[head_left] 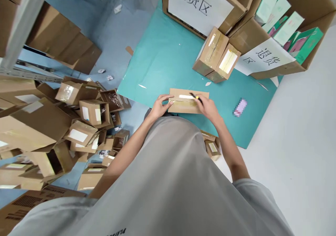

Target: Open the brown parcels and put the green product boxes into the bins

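A small taped cardboard box (pixel 181 107) lies on the green-covered table (pixel 157 57), close in front of my body. A white strip shows on its top, with clear tape running lengthwise. My left hand (pixel 159 106) holds the box's left end, thumb and fingers bent onto it. In my right hand (pixel 209 107), over the box's right end, is a black and yellow utility knife (pixel 196 98). Its tip points left, over the end of the white strip; whether it touches the box I cannot tell.
Two taped boxes (pixel 211 52) stand near two large cartons with paper signs, the left carton (pixel 238 10) and the right carton (pixel 246 35), which holds green and white packages. A blurred-out pinkish item (pixel 239 107) lies at right. Opened boxes (pixel 39 124) pile up on the floor at left.
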